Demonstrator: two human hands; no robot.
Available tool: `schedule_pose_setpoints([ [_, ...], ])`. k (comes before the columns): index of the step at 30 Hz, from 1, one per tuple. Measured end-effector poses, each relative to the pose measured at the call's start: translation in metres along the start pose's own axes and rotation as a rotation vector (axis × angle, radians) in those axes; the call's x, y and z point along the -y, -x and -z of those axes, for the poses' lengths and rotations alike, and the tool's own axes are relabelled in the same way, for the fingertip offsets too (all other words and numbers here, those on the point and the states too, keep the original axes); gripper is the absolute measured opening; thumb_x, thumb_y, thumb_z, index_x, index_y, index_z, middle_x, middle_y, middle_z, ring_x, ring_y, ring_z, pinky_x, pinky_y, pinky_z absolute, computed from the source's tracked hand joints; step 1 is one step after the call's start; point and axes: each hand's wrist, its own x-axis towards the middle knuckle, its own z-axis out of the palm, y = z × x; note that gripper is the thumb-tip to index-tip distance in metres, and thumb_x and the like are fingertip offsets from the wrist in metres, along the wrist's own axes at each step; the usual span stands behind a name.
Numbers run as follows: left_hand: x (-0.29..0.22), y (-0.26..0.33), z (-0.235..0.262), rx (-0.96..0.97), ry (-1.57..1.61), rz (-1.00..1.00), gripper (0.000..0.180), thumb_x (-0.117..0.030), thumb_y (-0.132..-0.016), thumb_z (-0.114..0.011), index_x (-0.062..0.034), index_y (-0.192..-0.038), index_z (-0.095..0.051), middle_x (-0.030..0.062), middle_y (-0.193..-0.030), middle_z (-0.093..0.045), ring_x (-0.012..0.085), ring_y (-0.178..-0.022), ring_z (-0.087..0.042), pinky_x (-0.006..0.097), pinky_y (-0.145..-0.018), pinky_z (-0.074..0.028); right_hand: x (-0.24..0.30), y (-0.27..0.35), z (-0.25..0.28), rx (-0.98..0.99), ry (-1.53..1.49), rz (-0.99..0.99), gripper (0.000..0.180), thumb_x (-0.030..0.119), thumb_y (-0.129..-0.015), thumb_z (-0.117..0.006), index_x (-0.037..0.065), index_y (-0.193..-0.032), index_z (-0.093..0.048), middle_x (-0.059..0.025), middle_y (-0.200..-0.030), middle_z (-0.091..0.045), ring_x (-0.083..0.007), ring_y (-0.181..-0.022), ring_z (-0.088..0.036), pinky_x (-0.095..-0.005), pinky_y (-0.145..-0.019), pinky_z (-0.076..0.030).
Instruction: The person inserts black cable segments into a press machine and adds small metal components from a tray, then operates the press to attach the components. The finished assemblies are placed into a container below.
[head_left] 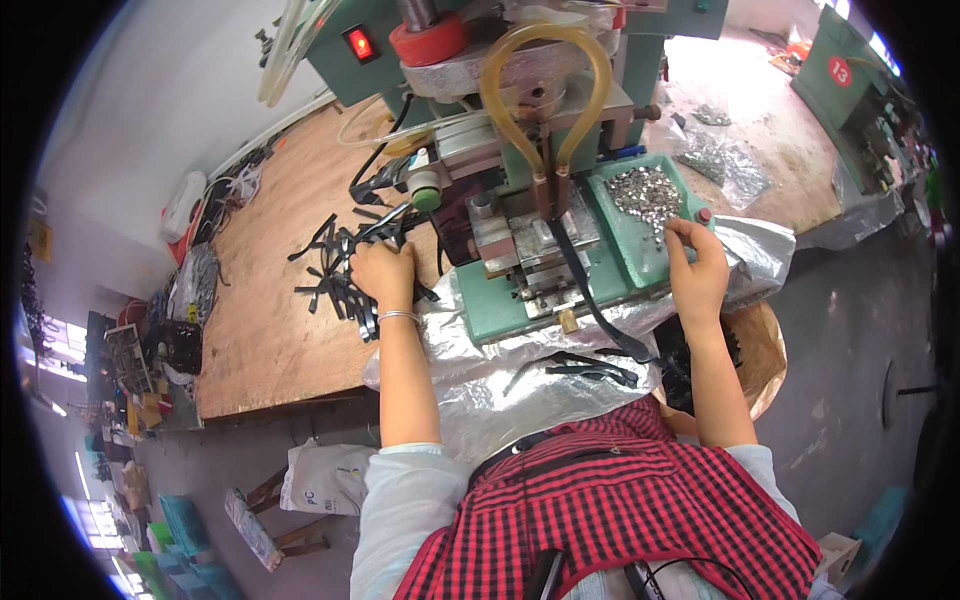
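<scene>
Head view shows, at left, a wooden table (255, 335) with a loose heap of black strips (328, 270) on it. Over the heap's right side lies the left hand (383, 272), fingers bent down among the strips; whether it grips one I cannot tell. Next stands a green press (493, 318), a long black strap (588, 290) running from its middle down toward the silver sheeting (470, 385) in front. Right of that, a green tray (648, 268) holds small shiny metal pieces (645, 193). At their near edge the right hand (703, 275) brings thumb and forefinger together; anything between them is too small to tell.
</scene>
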Motion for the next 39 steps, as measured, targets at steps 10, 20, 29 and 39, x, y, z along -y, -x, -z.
schedule_pose_setpoints([
  [10, 0.030, 0.017, 0.031, -0.265, 0.778, -0.088, 0.016, -0.013, -0.090, -0.079, 0.0026, -0.088, -0.074, 0.0088, -0.088, -0.072, 0.0199, -0.075, -0.063, 0.033, -0.076, -0.052, -0.035, 0.029, 0.066, -0.133, 0.064, -0.060, 0.014, -0.001, -0.089, -0.072, 0.001, -0.102, -0.074, -0.0116, -0.099, -0.074, -0.0266, -0.096, -0.068, -0.0370, -0.089, -0.051],
  [20, -0.009, 0.065, 0.063, 0.109, 1.334, -0.118, 0.020, -0.009, -0.104, -0.066, -0.0018, -0.122, -0.068, 0.0009, -0.083, -0.067, 0.0050, -0.063, -0.058, 0.019, -0.054, -0.043, 0.096, -0.029, -0.040, 0.061, -0.503, 0.209, 0.019, 0.000, -0.085, -0.075, 0.004, -0.104, -0.076, -0.0112, -0.098, -0.074, -0.0264, -0.092, -0.070, -0.0360, -0.084, -0.054],
  [29, -0.045, 0.107, 0.144, -0.247, 1.422, -0.343, 0.009, -0.007, -0.107, -0.060, -0.0001, -0.109, -0.055, 0.0182, -0.099, -0.074, 0.0153, -0.070, -0.069, 0.023, -0.060, -0.054, 0.124, -0.013, -0.042, 0.189, -0.903, -0.153, 0.042, -0.005, -0.090, -0.072, -0.003, -0.130, -0.058, -0.0092, -0.113, -0.070, -0.0139, -0.098, -0.068, -0.0290, -0.091, -0.053],
  [39, -0.094, 0.130, 0.156, -0.422, 0.812, -1.343, 0.026, -0.011, -0.080, -0.088, -0.0054, -0.100, -0.073, 0.0145, -0.109, -0.078, 0.0156, -0.061, -0.061, 0.027, -0.051, -0.043, 0.146, -0.024, 0.009, 0.544, -0.778, -0.119, 0.062, 0.002, -0.088, -0.073, -0.001, -0.146, -0.051, -0.0134, -0.140, -0.061, -0.0219, -0.125, -0.059, -0.0390, -0.112, -0.045],
])
